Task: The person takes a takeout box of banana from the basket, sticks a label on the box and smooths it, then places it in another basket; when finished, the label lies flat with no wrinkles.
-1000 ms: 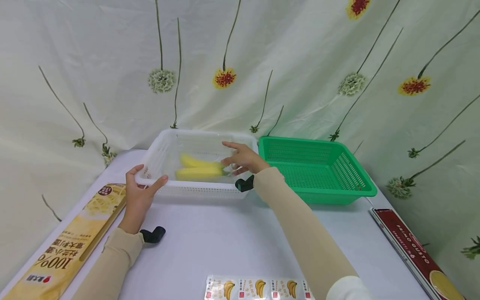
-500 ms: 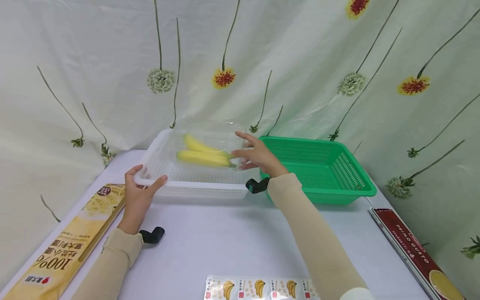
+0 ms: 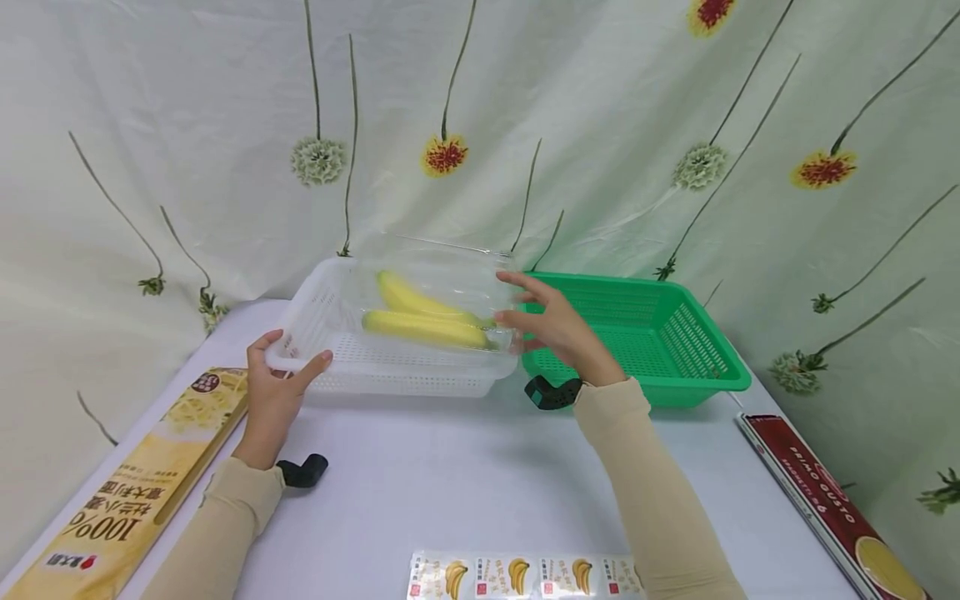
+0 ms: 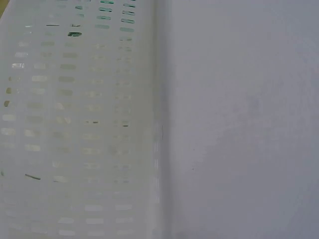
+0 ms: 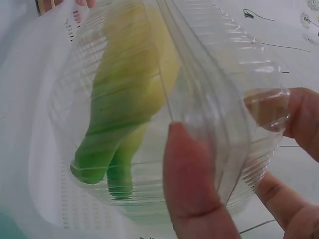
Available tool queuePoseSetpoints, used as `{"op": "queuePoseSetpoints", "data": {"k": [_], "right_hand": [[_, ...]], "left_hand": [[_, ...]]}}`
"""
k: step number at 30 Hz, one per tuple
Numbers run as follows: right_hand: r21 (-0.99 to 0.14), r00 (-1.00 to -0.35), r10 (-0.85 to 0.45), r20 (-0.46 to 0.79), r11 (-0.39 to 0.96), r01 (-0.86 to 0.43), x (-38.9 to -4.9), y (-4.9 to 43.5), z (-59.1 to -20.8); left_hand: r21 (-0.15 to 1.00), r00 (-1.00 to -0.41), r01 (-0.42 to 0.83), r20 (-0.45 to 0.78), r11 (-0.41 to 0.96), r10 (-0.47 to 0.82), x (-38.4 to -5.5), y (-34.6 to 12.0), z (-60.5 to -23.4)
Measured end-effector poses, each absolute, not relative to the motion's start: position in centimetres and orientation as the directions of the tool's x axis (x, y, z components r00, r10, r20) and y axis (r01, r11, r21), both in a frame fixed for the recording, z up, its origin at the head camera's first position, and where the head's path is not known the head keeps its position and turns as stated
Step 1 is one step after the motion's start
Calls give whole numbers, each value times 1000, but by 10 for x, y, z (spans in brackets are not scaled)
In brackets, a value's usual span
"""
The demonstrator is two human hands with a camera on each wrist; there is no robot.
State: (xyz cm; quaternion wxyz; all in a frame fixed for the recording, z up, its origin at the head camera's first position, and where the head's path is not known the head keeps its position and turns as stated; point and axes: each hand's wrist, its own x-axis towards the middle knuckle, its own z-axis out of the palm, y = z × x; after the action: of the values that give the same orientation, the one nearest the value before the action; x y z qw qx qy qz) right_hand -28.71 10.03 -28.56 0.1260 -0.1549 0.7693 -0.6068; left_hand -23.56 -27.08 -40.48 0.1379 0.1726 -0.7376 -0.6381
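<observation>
Two yellow bananas [image 3: 425,328] with green stem ends lie inside a clear plastic clamshell box [image 3: 450,275]. My right hand [image 3: 558,325] grips the right end of this box above the white basket [image 3: 390,382]. In the right wrist view the thumb [image 5: 192,184] presses the near side of the clear wall, with fingers on the far side. My left hand [image 3: 277,396] holds the front left corner of the white basket, thumb over the rim. The left wrist view shows the basket's slotted wall [image 4: 65,124] but no hand.
A green basket [image 3: 637,383] stands right of the white one. A yellow pasta packet [image 3: 127,492] lies at left, a red spaghetti box [image 3: 832,500] at right. A strip of banana labels [image 3: 517,577] is at the front edge. A flowered cloth [image 3: 600,108] hangs behind.
My right hand has lifted the clear box with the bananas up from inside the white basket and shifted it rightward. My left hand keeps its hold on the basket corner.
</observation>
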Motion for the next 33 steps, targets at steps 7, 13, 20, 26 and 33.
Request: {"op": "queuePoseSetpoints", "data": {"k": [7, 13, 20, 26, 33], "right_hand": [[-963, -914, -405, 27, 236, -133, -266, 123, -291], [-959, -910, -413, 34, 243, -146, -247, 140, -298], [-944, -894, -444, 60, 267, -196, -225, 160, -306], [-943, -882, -467, 63, 260, -206, -211, 178, -314], [-950, -880, -472, 64, 242, -199, -195, 197, -323]], "left_hand": [[990, -901, -79, -19, 120, -433, -237, -270, -405], [991, -897, -67, -7, 118, -443, -235, -270, -405], [987, -903, -94, -29, 132, -429, -235, -270, -405], [988, -899, -86, -20, 131, -436, -235, -268, -405], [986, -898, -84, -11, 147, -440, -236, -268, -405]]}}
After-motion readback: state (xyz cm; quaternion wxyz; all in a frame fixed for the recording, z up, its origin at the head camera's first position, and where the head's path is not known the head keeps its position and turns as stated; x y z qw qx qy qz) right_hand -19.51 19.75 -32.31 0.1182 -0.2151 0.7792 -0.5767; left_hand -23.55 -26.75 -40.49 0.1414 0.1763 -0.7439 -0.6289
